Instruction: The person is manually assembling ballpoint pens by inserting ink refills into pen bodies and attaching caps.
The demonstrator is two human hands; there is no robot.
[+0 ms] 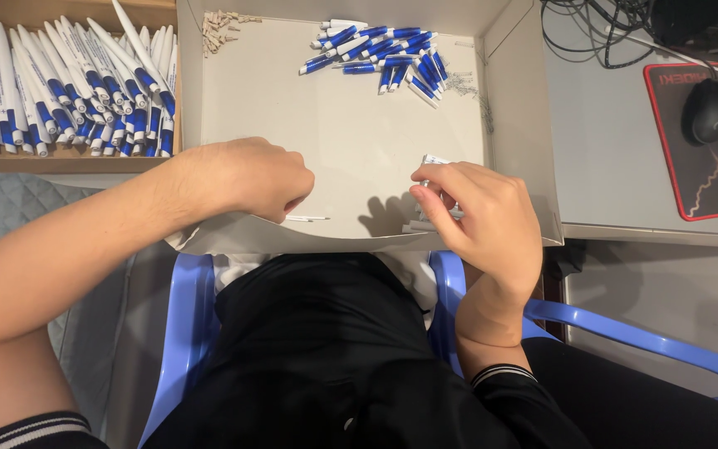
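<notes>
Pen parts (435, 163), light, stiff plastic, we pinch in our right hand (484, 218); our left hand (263, 179) is fisted, contents unseen, in the near tray (351, 141).

Tray (234, 108): pen parts (384, 58) at far edge, clips (222, 29) in far left corner. Box of pens (68, 87) left of tray; mouse (710, 111) on mat (700, 179), right.

One head-worn camera looks steeply down, close above the fingers (438, 195), with the cardboard tray (359, 141) just beyond them.
</notes>
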